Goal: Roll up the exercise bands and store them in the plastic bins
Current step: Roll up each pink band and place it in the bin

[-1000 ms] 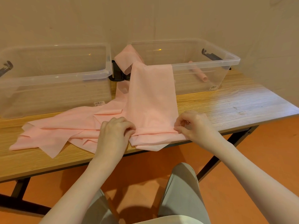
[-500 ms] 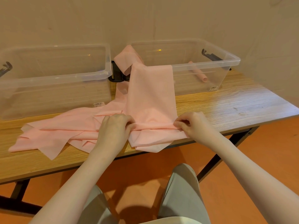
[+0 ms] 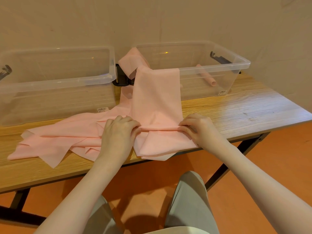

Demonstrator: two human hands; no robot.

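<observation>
A long pink exercise band (image 3: 157,95) hangs over the front rim of the right clear plastic bin (image 3: 236,65) and runs down onto the wooden table. Its near end is turned into a thin roll (image 3: 160,128) across the table. My left hand (image 3: 118,132) pinches the roll's left end and my right hand (image 3: 199,129) pinches its right end. More pink bands (image 3: 55,141) lie in a flat loose pile to the left. A rolled pink band (image 3: 206,76) lies inside the right bin. The left clear bin (image 3: 55,81) looks empty.
The wooden table (image 3: 244,108) has a near edge just below my hands, with band ends hanging over it. Both bins stand against the wall at the back, black latches (image 3: 122,78) between them. My knees are under the table, over an orange floor.
Both hands have moved away from me along the table, and the fold at the band's near end has turned into a tighter roll further from the edge.
</observation>
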